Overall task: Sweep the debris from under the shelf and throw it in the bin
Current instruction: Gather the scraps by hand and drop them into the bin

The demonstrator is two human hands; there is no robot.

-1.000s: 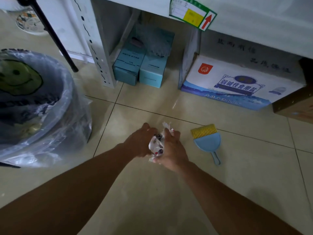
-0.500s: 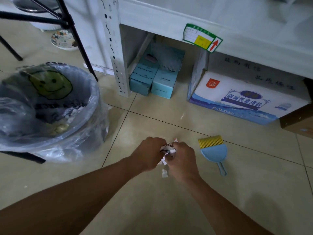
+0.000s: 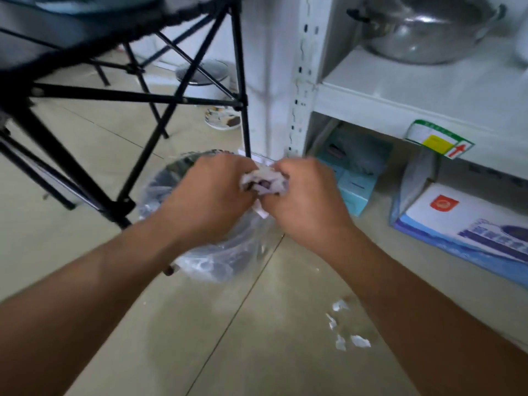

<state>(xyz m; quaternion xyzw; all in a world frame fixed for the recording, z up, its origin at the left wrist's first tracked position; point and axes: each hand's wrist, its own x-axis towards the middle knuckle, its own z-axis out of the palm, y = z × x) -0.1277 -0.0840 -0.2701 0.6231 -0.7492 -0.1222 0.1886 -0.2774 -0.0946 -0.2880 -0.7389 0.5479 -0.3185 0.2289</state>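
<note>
Both hands clenched around one wad of crumpled debris (image 3: 264, 182): left hand (image 3: 210, 195) on its left side, right hand (image 3: 307, 201) on its right, knuckles toward the camera, fingers curled under. Wad is whitish paper or wrapper with a dark patch at the centre; a thin white strip hangs from its lower edge between the two hands. Picture is soft with blur, so exact finger placement cannot be told.

Wad is held in the air over the near-right rim of the bin (image 3: 228, 252). Bin is round, lined with a clear plastic bag; most of its mouth is hidden behind the left hand and forearm.

Several small white scraps (image 3: 347, 328) lie loose on the beige tile floor (image 3: 200, 338), below the right forearm and well apart from the bin.

Right of the hands: white metal shelf (image 3: 400, 92) with a slotted upright. A steel pot (image 3: 428, 30) sits on its upper level. Under the lowest board, teal boxes (image 3: 354, 190) at the left and a blue-and-white carton (image 3: 468, 224) at the right. A green, yellow and red label (image 3: 438, 142) is stuck on the board's front edge.

Upper left: black folding frame (image 3: 183, 98) standing on the floor, one foot just beside the bin. A small dish (image 3: 223, 120) sits on the floor beyond it.
</note>
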